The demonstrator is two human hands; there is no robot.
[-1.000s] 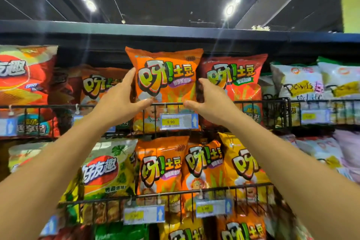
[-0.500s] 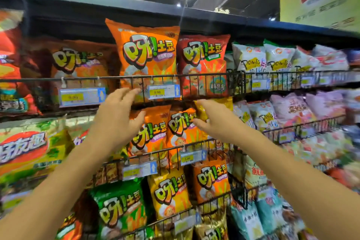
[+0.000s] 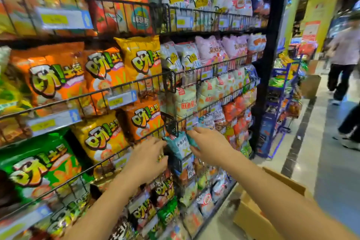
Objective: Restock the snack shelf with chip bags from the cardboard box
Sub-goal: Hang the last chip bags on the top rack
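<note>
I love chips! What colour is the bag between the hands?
The bag is teal, shown best in the head view.

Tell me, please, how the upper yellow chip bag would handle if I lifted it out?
The yellow chip bag looks puffed, probably light, squashy. Its glossy film may be slippery. The wire rail across its front likely stops it tipping forward.

The black wire shelf rack (image 3: 272, 45) carries orange chip bags (image 3: 52, 80) with yellow-green lettering edged in white, a yellow chip bag (image 3: 142, 58), a green chip bag (image 3: 39, 163), pink bags (image 3: 206, 48) and a teal bag (image 3: 179, 146); the price tags (image 3: 121, 99) are blue and yellow, the cardboard box (image 3: 251, 220) plain brown.
</note>
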